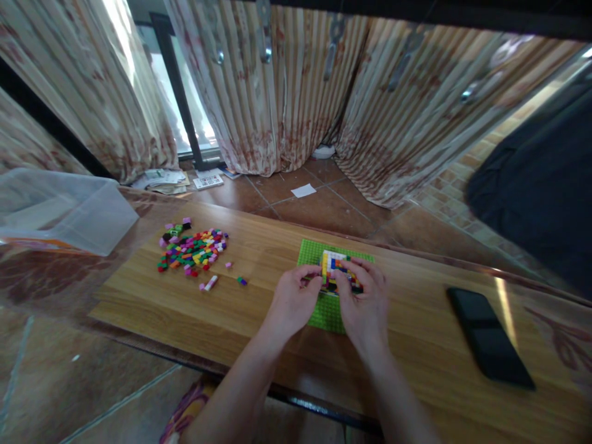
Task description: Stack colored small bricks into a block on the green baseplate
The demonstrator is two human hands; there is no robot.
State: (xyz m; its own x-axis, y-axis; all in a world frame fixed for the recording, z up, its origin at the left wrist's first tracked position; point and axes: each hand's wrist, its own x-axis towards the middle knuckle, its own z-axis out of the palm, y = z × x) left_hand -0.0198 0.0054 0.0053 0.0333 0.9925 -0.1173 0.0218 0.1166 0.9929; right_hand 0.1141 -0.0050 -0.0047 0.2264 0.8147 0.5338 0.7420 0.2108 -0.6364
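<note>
A small structure of toy bricks (329, 258), with white, yellow, blue, orange and red parts, stands on a green studded baseplate (329, 320). My left hand (296, 299) is at its left side, thumb and forefinger closed on the structure's edge. Across its right part lies my right hand (365, 302), the thumb in front and the fingers curled over the top and far side. Both hands hide much of the structure, and any small brick between the fingers cannot be made out.
Left on the wooden board (259, 246) lies a pile of loose coloured bricks (194, 250), with a few strays such as a white-and-pink piece (210, 283). A clear plastic bin (92, 216) stands far left. A black phone (490, 336) rests at right.
</note>
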